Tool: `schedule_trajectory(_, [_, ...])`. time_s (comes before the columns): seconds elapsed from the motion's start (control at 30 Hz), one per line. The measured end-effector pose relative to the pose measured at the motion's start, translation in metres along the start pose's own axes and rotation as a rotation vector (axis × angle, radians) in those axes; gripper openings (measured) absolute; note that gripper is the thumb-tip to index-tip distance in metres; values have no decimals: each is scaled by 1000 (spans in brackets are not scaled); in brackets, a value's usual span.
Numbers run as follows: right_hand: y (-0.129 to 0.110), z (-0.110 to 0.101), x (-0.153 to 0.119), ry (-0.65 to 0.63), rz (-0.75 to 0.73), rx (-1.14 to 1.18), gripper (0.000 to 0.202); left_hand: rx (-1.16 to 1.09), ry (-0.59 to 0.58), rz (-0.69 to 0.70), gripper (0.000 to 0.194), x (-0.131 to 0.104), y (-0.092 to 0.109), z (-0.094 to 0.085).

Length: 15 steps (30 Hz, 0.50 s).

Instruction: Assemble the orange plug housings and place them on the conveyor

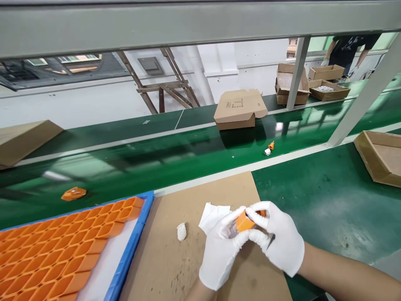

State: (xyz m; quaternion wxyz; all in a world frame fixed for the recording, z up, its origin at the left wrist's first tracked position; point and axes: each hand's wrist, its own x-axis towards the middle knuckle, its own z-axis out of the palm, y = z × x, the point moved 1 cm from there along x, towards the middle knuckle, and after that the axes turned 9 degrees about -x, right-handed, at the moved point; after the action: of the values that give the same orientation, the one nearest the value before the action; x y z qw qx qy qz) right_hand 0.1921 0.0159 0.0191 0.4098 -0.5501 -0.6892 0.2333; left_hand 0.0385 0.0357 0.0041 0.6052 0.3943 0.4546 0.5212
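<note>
My left hand (221, 246), in a white glove, is closed on an orange plastic piece (244, 221) above the cardboard sheet (169, 263). My right hand (277, 236), gloved too, pinches the same piece from the right; a thin dark object (271, 240) shows at its fingers, too small to name. White paper (213, 215) lies just behind my left hand. To the left of it sits a small crumpled white thing (181, 231). Rows of hollow orange pieces (67, 253) fill much of a blue-edged tray (131, 246) at the lower left.
On the green belt (150, 167) lie an orange piece (74, 193) at left and small orange and white parts (269, 149) farther right. Cardboard boxes (238, 106) stand along the far ledge, another (384, 156) at right. Grey posts rise there; a person (349, 52) stands far back.
</note>
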Motion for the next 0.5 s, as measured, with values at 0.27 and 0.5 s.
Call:
schedule_trajectory(0.27, [9, 4, 8, -409, 667, 802, 56, 529, 14, 442, 59, -13, -11, -5])
schedule_trajectory(0.5, [12, 23, -1, -556, 912, 916, 53, 1033, 209, 1018, 35, -12, -20, -6])
